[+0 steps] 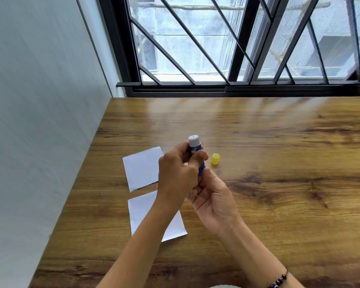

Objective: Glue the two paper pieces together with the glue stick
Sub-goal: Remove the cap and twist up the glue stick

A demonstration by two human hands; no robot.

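No text, brand, number or sign can be read: the blue label on the glue stick (195, 149) carries white and red print, but it is blurred and mostly covered by the fingers of the left hand (179, 169).

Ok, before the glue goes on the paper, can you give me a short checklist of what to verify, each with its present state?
1. Cap off the glue stick: ok; the yellow cap stands on the table, to the right of the hands.
2. Stick held firmly: ok; the left hand wraps the barrel and the right hand holds its lower end.
3. Glue raised out of the barrel: ok; a pale tip shows at the top.
4. Both papers flat and apart: ok; the far paper and the near paper lie side by side.
5. Near paper free to reach: not ok; the left forearm crosses over it.
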